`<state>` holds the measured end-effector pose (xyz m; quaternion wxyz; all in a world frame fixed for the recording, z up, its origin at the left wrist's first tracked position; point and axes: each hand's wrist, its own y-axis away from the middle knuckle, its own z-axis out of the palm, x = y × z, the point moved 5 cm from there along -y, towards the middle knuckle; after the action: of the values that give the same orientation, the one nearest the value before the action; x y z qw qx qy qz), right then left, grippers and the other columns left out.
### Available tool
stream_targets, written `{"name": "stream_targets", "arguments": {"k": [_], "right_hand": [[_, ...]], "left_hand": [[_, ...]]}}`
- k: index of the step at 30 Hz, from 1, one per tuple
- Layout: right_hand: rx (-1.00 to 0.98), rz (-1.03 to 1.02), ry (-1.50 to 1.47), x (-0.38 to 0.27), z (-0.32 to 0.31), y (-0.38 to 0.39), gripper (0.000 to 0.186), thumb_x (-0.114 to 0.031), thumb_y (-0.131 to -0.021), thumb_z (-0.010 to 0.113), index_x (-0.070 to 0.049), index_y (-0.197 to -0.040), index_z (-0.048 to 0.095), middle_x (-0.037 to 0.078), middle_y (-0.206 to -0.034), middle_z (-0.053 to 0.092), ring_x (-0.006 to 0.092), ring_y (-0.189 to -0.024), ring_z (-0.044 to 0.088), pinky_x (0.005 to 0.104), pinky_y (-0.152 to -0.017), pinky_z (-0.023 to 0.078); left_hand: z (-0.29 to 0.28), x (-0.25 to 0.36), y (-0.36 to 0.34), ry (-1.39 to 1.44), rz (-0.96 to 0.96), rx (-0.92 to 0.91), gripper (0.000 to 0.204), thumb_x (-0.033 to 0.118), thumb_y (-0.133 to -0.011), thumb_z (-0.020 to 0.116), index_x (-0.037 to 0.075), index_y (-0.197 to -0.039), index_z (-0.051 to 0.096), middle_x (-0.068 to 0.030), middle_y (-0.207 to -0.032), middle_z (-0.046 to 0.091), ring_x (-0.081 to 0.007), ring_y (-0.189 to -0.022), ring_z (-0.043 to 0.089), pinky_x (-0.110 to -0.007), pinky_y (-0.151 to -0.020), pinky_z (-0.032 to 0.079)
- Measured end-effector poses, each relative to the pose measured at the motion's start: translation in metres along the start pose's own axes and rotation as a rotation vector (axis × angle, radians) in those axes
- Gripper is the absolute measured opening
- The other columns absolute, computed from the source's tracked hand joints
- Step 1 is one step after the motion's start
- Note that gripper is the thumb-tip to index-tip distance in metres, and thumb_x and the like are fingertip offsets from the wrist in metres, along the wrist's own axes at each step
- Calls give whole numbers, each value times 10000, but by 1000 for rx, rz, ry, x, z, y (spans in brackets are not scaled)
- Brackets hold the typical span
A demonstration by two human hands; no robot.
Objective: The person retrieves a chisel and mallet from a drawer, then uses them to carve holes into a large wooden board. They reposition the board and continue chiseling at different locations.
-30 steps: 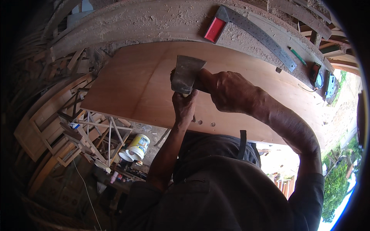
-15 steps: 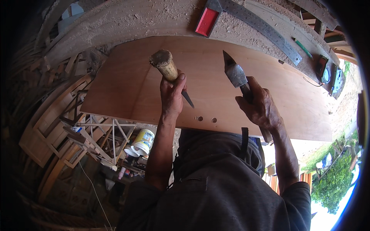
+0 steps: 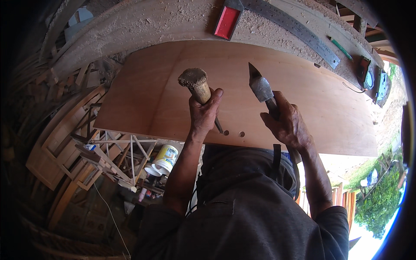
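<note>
My left hand (image 3: pixel 203 115) is wrapped round the wooden handle of a chisel (image 3: pixel 199 90), whose struck end is frayed and worn. The chisel's blade slants down out of the fist, its tip right beside the left of two round holes (image 3: pixel 225 133) near the close edge of a wooden panel (image 3: pixel 268 82). In my right hand (image 3: pixel 289 121) is a hammer (image 3: pixel 261 89), gripped by its handle. Its metal head, pointed at one end, is raised over the panel, apart from the chisel. Both holes are shallow-looking; their depth is hard to tell.
Beyond the panel, a dusty wooden surface (image 3: pixel 173 24) carries a red-handled square (image 3: pixel 227 21) with a steel blade, a green pencil (image 3: pixel 341 48) and a tape measure (image 3: pixel 366 76). Wooden frames (image 3: pixel 65 130) and a white bucket (image 3: pixel 165 157) stand at left.
My left hand has come right and nearer me, bringing the chisel tip down to the left hole. The hammer has shifted slightly left. The whole view has moved a little.
</note>
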<state>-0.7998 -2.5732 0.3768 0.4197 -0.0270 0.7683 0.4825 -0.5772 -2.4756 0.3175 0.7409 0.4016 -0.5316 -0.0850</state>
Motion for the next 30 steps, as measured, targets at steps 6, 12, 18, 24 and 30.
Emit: {"name": "stream_targets", "arguments": {"k": [6, 12, 18, 24, 30], "right_hand": [[5, 14, 32, 1, -3, 1, 275, -155, -873, 702, -43, -1056, 530, 119, -643, 580, 239, -583, 581, 407, -595, 449], [0, 25, 60, -1, -6, 0, 365, -138, -860, 708, -21, -1143, 510, 193, -688, 608, 354, -651, 646, 461, -616, 482], [23, -9, 62, -5, -5, -5, 293, -157, -872, 713, -43, -1073, 534, 130, -674, 603, 246, -601, 599, 418, -607, 463], [13, -25, 63, -9, -3, -8, 302, -153, -874, 708, -40, -1102, 545, 130, -680, 621, 245, -604, 621, 412, -605, 475], [0, -30, 74, -11, -2, -9, 306, -153, -871, 713, -40, -1107, 553, 131, -678, 622, 246, -603, 624, 406, -604, 479]], "left_hand": [[0, -2, 0, -30, -42, 29, 199, 100, -937, 729, 119, -868, 543, 72, -611, 437, -12, -435, 318, -220, -391, 226], [-1, -6, 3, -106, -23, 66, 203, 102, -934, 737, 112, -860, 549, 81, -612, 427, -5, -449, 324, -215, -396, 231], [-7, -10, 2, -143, 83, 27, 190, 87, -942, 724, 104, -861, 553, 78, -616, 437, -4, -454, 331, -216, -400, 236], [-3, -6, 3, -113, 37, 10, 193, 78, -945, 716, 105, -857, 547, 73, -613, 446, -8, -453, 342, -217, -399, 241], [-5, -9, -5, -225, 130, 119, 250, 102, -942, 730, 109, -786, 534, 76, -581, 427, -18, -441, 352, -228, -399, 272]]}}
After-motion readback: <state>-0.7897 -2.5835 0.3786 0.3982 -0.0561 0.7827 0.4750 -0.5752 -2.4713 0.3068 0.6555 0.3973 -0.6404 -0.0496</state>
